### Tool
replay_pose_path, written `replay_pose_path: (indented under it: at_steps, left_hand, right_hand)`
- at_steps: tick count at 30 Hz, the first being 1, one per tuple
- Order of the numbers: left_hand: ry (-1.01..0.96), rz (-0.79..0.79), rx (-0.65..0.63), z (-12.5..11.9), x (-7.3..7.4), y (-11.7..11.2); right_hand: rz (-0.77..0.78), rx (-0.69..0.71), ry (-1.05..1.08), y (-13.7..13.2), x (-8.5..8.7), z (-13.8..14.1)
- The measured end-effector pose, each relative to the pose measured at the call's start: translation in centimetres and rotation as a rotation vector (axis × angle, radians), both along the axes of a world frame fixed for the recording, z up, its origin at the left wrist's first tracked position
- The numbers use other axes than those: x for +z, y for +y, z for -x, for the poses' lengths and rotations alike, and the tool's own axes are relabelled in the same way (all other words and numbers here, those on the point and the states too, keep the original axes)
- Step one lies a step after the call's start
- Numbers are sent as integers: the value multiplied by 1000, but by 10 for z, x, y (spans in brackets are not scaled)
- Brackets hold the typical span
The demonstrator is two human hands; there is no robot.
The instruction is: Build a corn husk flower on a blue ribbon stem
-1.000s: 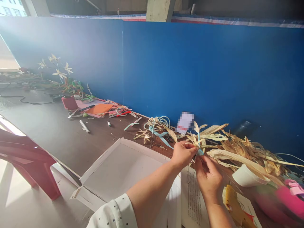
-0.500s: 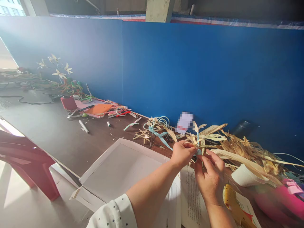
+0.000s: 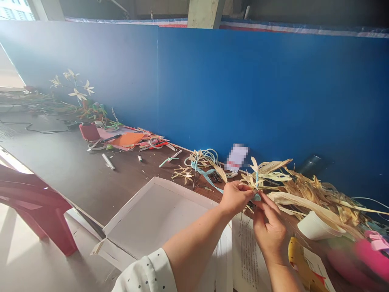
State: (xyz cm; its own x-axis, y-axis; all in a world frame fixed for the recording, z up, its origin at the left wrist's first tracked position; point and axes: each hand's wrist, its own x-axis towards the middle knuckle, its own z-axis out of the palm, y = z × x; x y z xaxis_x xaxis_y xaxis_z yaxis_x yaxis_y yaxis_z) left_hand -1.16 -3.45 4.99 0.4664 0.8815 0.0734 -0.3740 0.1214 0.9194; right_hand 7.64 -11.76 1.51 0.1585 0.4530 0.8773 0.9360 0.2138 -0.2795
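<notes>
At your far left, a red plastic chair [image 3: 36, 202] stands beside the dark brown desk [image 3: 60, 162], and an open white cardboard box [image 3: 158, 215] lies flat on the desk in front of your left arm.

Your left hand [image 3: 235, 198] is closed in a pinch on the base of a small flower of pale dried husk strips [image 3: 253, 178]. You hold it in the air just above the desk's far edge, against the blue partition wall [image 3: 243, 89]. A thin light-blue strip [image 3: 257, 175] runs down through the flower's middle.

Your right hand [image 3: 270, 231] is just beside the left and below the flower, its fingertips closed on the lower end of that blue strip.

The work in hand looks like binding the petals at the stem, so it likely goes best if you:
- grip firmly with the left thumb and forefinger right at the binding point, so the petals cannot splay or slip;
- pull the strip taut with the right hand, but gently, since dried husk probably tears easily;
- lay each turn snug against the last.

Further right, a white paper cup [image 3: 316, 225] lies tipped among a loose heap of dried husks [image 3: 313, 190], near enough to snag the strip's loose end.
</notes>
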Motion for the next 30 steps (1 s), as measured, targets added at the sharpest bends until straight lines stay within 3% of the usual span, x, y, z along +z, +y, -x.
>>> replay_pose_path:
  at_steps: [4, 10, 14, 18, 24, 27, 30]
  left_hand:
    - [18, -30, -4, 1, 1, 1]
    - [29, -46, 68, 1, 0, 3]
    - [25, -50, 78, 1, -1, 3]
    - [22, -70, 51, 1, -2, 5]
    - [4, -87, -40, 4, -1, 7]
    - [-23, -69, -139, 6, 0, 6]
    - [-15, -51, -216, 6, -1, 5]
  right_hand:
    - [2, -4, -21, 0, -1, -2]
    - [-34, -113, -222, -6, 13, 7]
    - [-55, -119, -162, -10, 16, 14]
    - [-122, -30, 186, -12, 16, 15]
    - [133, 298, 988, -1, 11, -3]
    - [210, 500, 1149, 5, 5, -13]
    - [239, 550, 1156, 8, 1, -17]
